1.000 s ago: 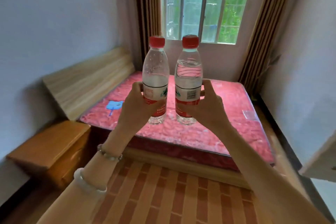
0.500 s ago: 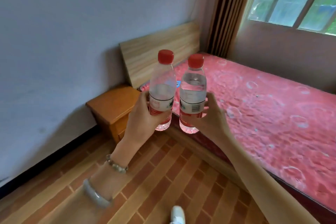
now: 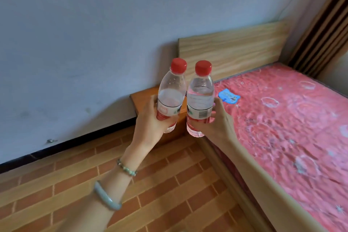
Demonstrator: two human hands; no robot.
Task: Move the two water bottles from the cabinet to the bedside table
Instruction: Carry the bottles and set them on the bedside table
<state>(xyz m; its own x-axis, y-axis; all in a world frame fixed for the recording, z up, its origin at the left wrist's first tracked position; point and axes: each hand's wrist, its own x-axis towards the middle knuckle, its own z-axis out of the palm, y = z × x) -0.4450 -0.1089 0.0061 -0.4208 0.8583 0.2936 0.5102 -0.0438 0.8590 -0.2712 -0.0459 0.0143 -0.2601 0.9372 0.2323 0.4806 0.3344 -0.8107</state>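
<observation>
I hold two clear water bottles with red caps and red-and-white labels upright in front of me, side by side and nearly touching. My left hand (image 3: 150,124) is wrapped around the lower half of the left bottle (image 3: 172,92). My right hand (image 3: 214,122) grips the right bottle (image 3: 200,96) around its label. Both bottles hang in the air just in front of the orange wooden bedside table (image 3: 143,98), which is largely hidden behind them and my left hand. The cabinet is out of view.
The bedside table stands against the grey wall, left of the bed's wooden headboard (image 3: 231,51). A bed with a pink patterned mattress (image 3: 286,122) fills the right side, with a small blue item (image 3: 229,97) on it. Brick-pattern floor (image 3: 169,184) lies below. Striped curtains (image 3: 327,24) hang at far right.
The view has swung left from the window and bed toward the wall corner. The bedside table has come closer and now sits directly behind the bottles. Both hands keep their grip.
</observation>
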